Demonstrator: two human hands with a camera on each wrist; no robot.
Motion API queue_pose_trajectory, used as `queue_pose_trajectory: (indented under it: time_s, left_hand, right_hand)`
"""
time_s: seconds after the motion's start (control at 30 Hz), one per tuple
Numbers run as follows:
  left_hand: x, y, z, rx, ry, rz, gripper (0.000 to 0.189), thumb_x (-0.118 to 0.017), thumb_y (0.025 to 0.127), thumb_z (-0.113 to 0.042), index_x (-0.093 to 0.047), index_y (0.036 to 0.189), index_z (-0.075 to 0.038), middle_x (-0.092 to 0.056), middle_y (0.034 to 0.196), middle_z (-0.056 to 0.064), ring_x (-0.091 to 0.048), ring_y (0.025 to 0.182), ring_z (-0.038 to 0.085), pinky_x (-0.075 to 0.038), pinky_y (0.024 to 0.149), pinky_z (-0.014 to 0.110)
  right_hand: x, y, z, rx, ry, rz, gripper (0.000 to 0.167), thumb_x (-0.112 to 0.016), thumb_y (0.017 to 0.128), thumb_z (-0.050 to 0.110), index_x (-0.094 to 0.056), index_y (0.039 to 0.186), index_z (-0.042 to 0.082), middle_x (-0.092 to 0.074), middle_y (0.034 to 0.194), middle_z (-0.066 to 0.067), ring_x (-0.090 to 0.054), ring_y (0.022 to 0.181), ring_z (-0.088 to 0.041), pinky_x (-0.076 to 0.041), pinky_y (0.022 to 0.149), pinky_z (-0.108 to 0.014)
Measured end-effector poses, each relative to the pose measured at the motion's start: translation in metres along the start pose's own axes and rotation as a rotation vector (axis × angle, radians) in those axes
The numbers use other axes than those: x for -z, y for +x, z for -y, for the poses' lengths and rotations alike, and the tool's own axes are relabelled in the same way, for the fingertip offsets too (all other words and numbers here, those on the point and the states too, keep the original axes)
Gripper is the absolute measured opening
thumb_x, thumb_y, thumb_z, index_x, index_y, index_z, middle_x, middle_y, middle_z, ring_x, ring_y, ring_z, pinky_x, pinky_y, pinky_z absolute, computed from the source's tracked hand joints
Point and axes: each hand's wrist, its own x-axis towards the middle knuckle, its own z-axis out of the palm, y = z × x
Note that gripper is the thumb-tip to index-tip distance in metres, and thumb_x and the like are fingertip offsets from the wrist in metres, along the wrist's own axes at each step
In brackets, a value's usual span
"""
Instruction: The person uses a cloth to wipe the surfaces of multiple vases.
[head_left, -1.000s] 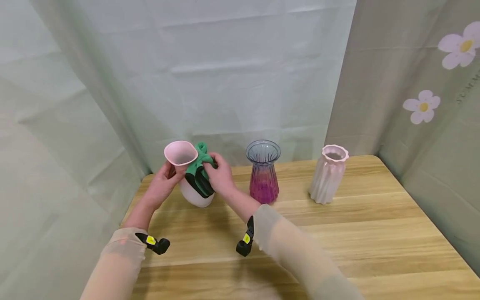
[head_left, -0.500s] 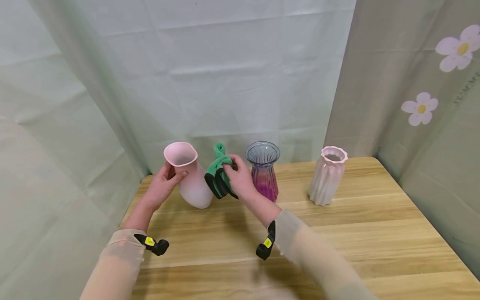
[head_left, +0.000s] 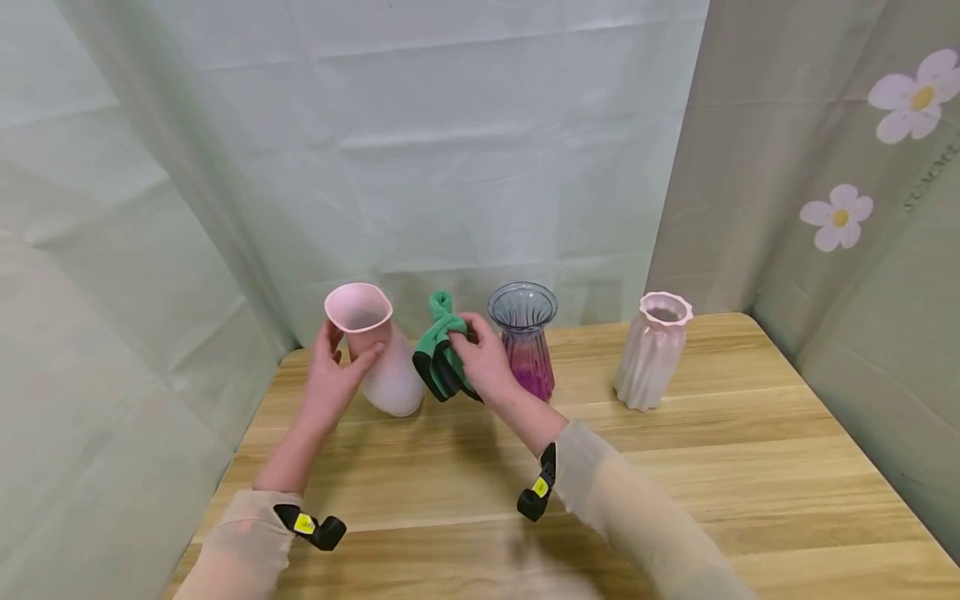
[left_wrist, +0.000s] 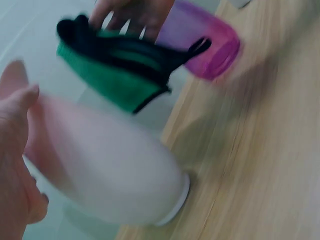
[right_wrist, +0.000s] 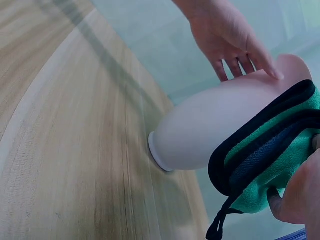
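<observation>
My left hand [head_left: 335, 379] is spread round the neck of a pink-to-white vase [head_left: 397, 375]. Its thumb lies on the vase, while the other fingers stand a little off it in the left wrist view. The vase's base rests on the table [left_wrist: 250, 150]. My right hand [head_left: 483, 358] pinches a bunched green cloth [head_left: 442, 333] with black edging and a hanging loop, just right of that vase. The right wrist view shows the cloth [right_wrist: 270, 155] in front of the vase [right_wrist: 200, 125], with the other hand [right_wrist: 225, 35] behind.
A ribbed glass vase [head_left: 525, 333], blue-grey above and magenta below, stands partly behind my right hand. Farther right is a fluted pale pink vase [head_left: 652, 354] with a scalloped rim. Fabric curtains [head_left: 480, 167] hang behind the table.
My right hand has drawn the green cloth rightward off the pink-to-white vase. My left hand has widened its spread at the neck, and its wrist has shifted slightly right and down.
</observation>
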Motion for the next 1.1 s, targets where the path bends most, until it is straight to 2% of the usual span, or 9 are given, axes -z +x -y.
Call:
queue_pose_trajectory:
  time_s: [0.1,0.2,0.37,0.47,0.53,0.67,0.83,0.97,1.1]
  left_hand:
    - [-0.01,-0.005,-0.006,0.037,-0.006,-0.058,0.1,-0.081,0.09,-0.034,-0.017,0.163,-0.013,-0.025,0.164,0.009,-0.024,0.15,0.025,-0.022,0.121,0.053]
    - [-0.017,-0.004,-0.013,0.023,-0.021,-0.082,0.097,-0.083,0.088,-0.03,-0.022,0.16,-0.008,-0.031,0.159,0.01,-0.029,0.147,0.025,-0.027,0.12,0.05]
    - [-0.024,-0.006,-0.026,0.045,-0.059,-0.094,0.089,-0.081,0.089,-0.017,-0.024,0.156,0.0,-0.034,0.153,0.016,-0.04,0.138,0.03,-0.036,0.115,0.049]
    - [-0.024,-0.009,-0.034,0.073,-0.073,-0.092,0.085,-0.078,0.09,-0.012,-0.024,0.154,0.003,-0.035,0.152,0.019,-0.043,0.136,0.033,-0.039,0.112,0.051]
    - [-0.022,-0.009,-0.034,0.072,-0.072,-0.08,0.084,-0.078,0.091,-0.012,-0.025,0.155,0.002,-0.035,0.152,0.02,-0.043,0.135,0.033,-0.039,0.112,0.052]
    - [-0.016,-0.002,-0.018,0.028,-0.059,-0.008,0.082,-0.077,0.093,-0.017,-0.028,0.156,-0.003,-0.038,0.154,0.016,-0.041,0.138,0.031,-0.038,0.112,0.054]
    - [-0.003,0.011,0.004,-0.026,-0.058,0.172,0.073,-0.074,0.097,-0.022,-0.033,0.156,-0.012,-0.041,0.153,0.008,-0.041,0.141,0.028,-0.039,0.112,0.049]
    - [0.008,0.019,0.015,-0.009,-0.033,0.293,0.07,-0.07,0.1,-0.026,-0.032,0.157,-0.017,-0.041,0.153,0.007,-0.041,0.14,0.027,-0.043,0.109,0.039]
    - [0.014,0.023,0.021,0.027,-0.05,0.349,0.069,-0.067,0.102,-0.025,-0.029,0.159,-0.017,-0.037,0.156,0.01,-0.036,0.143,0.027,-0.038,0.113,0.041]
  right_hand:
    - [0.001,0.0,0.0,-0.007,0.008,-0.001,0.025,-0.062,0.103,0.015,-0.065,0.127,0.009,-0.065,0.122,-0.009,-0.059,0.114,-0.023,-0.051,0.098,-0.04]
    - [0.002,0.001,0.0,0.0,0.0,-0.007,0.025,-0.062,0.103,0.015,-0.065,0.127,0.008,-0.065,0.121,-0.01,-0.059,0.113,-0.023,-0.051,0.097,-0.04]
    - [0.001,0.001,0.0,0.01,-0.015,-0.013,0.024,-0.062,0.103,0.015,-0.065,0.126,0.007,-0.066,0.12,-0.01,-0.06,0.111,-0.022,-0.051,0.096,-0.039]
    - [0.001,0.001,-0.001,0.005,-0.01,-0.007,0.024,-0.063,0.103,0.015,-0.065,0.126,0.008,-0.066,0.119,-0.009,-0.059,0.11,-0.022,-0.051,0.096,-0.038]
    - [0.001,0.001,-0.002,0.004,-0.01,-0.006,0.024,-0.063,0.103,0.015,-0.066,0.125,0.008,-0.066,0.118,-0.009,-0.059,0.11,-0.021,-0.051,0.095,-0.038]
    - [0.002,0.0,-0.003,0.005,-0.012,-0.007,0.023,-0.063,0.103,0.016,-0.066,0.124,0.009,-0.067,0.118,-0.008,-0.06,0.11,-0.021,-0.052,0.095,-0.039]
    - [0.001,0.0,-0.003,0.001,-0.012,-0.006,0.024,-0.063,0.103,0.015,-0.065,0.125,0.009,-0.066,0.119,-0.009,-0.059,0.111,-0.022,-0.052,0.096,-0.039]
    - [0.001,-0.001,-0.002,-0.002,-0.003,0.002,0.024,-0.062,0.103,0.015,-0.065,0.126,0.008,-0.066,0.12,-0.01,-0.059,0.111,-0.021,-0.052,0.095,-0.039]
    - [0.0,-0.001,-0.002,0.006,0.002,0.01,0.025,-0.062,0.103,0.016,-0.065,0.126,0.008,-0.065,0.12,-0.011,-0.059,0.11,-0.021,-0.052,0.095,-0.038]
